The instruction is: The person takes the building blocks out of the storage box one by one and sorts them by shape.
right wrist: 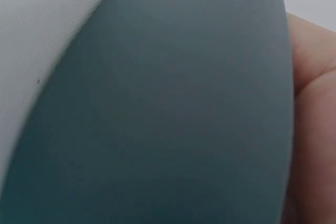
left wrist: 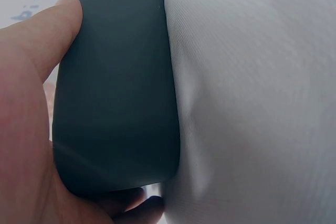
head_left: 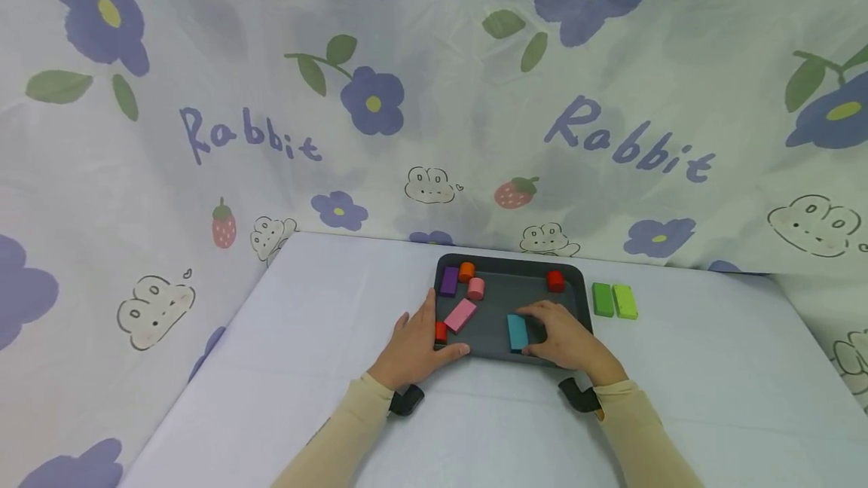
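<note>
A dark grey tray (head_left: 491, 349) lies on the white table. My left hand (head_left: 410, 349) holds its near left corner, thumb across the front rim and fingers along the left side; the left wrist view shows the tray's outer wall (left wrist: 115, 87) close up. Inside the tray at the right front, my right hand (head_left: 559, 335) pinches a blue rectangular block (head_left: 518, 333) lengthwise between thumb and fingers. In the tray's left part are a pink block (head_left: 460, 315), a purple block (head_left: 449, 282), an orange cylinder (head_left: 466, 272), a pink cylinder (head_left: 476, 289) and a red piece (head_left: 441, 333).
At the tray's back right sits a red cylinder (head_left: 555, 282). Beyond the right rim, a green block (head_left: 603, 300) and a yellow-green block (head_left: 625, 301) lie side by side on the table. A printed cloth (head_left: 434, 96) hangs behind. Black wrist mounts (head_left: 407, 401) show below the hands.
</note>
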`<state>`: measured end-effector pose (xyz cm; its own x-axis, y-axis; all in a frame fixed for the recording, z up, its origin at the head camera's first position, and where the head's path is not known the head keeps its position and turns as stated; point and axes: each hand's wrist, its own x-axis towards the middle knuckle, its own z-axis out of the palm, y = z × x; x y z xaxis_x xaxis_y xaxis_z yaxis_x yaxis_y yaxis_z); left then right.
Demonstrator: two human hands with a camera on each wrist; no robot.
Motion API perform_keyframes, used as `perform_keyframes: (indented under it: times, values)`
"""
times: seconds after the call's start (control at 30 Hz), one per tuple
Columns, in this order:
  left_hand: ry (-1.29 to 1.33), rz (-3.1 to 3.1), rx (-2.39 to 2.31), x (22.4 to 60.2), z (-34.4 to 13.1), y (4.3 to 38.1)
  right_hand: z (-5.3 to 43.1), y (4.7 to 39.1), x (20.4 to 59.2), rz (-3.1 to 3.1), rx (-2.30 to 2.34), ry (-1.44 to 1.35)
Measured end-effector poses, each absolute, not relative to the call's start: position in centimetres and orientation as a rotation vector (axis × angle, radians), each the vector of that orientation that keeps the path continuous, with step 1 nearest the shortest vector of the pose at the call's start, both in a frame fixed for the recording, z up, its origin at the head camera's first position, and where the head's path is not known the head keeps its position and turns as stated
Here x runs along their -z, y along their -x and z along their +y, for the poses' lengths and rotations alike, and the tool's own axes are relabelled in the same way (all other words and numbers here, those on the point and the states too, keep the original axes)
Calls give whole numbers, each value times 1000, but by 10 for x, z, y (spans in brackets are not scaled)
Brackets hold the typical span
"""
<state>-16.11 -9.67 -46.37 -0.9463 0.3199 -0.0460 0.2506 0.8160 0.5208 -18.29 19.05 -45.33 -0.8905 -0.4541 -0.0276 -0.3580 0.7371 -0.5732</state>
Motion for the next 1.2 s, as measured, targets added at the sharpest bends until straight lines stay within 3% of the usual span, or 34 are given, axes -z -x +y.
perform_keyframes:
  times: [1.2]
  values:
    - [-444,2860,-776,464,-97,162,181,180,456,2860,768,605]
